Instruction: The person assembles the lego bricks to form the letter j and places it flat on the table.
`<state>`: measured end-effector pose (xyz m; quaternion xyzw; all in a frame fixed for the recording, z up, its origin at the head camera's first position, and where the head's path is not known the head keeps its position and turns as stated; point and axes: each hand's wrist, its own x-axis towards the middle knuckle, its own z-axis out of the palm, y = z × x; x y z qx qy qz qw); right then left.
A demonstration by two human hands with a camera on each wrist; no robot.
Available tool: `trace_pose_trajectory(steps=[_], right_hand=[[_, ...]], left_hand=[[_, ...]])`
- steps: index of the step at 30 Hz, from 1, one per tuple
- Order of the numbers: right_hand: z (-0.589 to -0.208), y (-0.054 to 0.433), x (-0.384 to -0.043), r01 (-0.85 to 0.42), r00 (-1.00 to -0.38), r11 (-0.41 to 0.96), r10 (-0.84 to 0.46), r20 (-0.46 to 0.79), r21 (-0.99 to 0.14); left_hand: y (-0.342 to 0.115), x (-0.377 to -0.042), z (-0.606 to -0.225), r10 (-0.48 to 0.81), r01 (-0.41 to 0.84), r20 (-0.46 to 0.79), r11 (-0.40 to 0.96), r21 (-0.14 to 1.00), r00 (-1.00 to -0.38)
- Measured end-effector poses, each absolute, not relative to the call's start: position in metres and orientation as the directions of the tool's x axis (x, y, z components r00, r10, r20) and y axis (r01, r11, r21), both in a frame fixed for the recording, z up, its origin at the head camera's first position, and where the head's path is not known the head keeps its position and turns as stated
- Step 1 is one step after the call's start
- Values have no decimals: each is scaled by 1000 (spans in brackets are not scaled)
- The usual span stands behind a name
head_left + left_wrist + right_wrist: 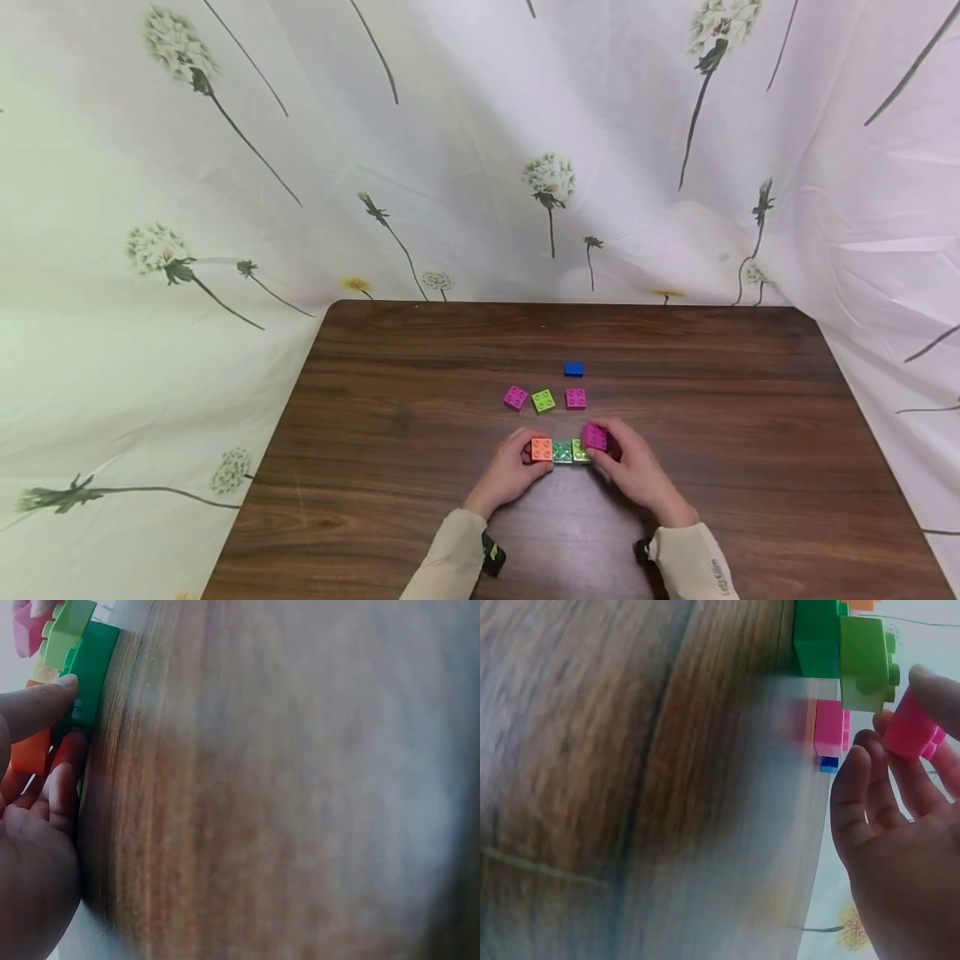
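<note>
My left hand [508, 473] grips the orange toy building brick [542, 450] at the left end of a joined row. The orange brick sits on the dark green brick [562, 453], and a light green brick [578, 451] sits on that one's right end. Between thumb and fingertips, my right hand [637, 471] pinches a magenta brick [595, 437]. In the right wrist view this magenta brick [911, 729] is tilted, close over the studs of the light green brick [864, 664]. The left wrist view shows the left thumb reaching the dark green brick [96, 671].
Behind the row lie a left magenta brick [515, 397], a loose light green brick [543, 401] and a right magenta brick [575, 398]. Farther back is a blue brick [573, 369]. The brown wooden table [390, 500] meets a flower-printed curtain [465, 167] at its back edge.
</note>
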<state>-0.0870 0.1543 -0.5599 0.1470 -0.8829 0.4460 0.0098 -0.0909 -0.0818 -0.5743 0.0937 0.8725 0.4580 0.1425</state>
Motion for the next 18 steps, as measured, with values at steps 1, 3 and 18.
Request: trace_pose_trajectory(steps=[1,3,18], right_hand=[[-560,154,-87,-279,-953,565,-262,152,-776],[-559,153,-87,-287,-949,572,-280,146,-769],[-553,147,-84,-280,-941,642,-330,72,-714]], left_hand=[[-82,-91,-574,294,34,-163,566,824,-942],[-82,-91,-575,295,38,-161,569,821,-942],[-82,-92,-576,301,54,-144,565,823,-943]])
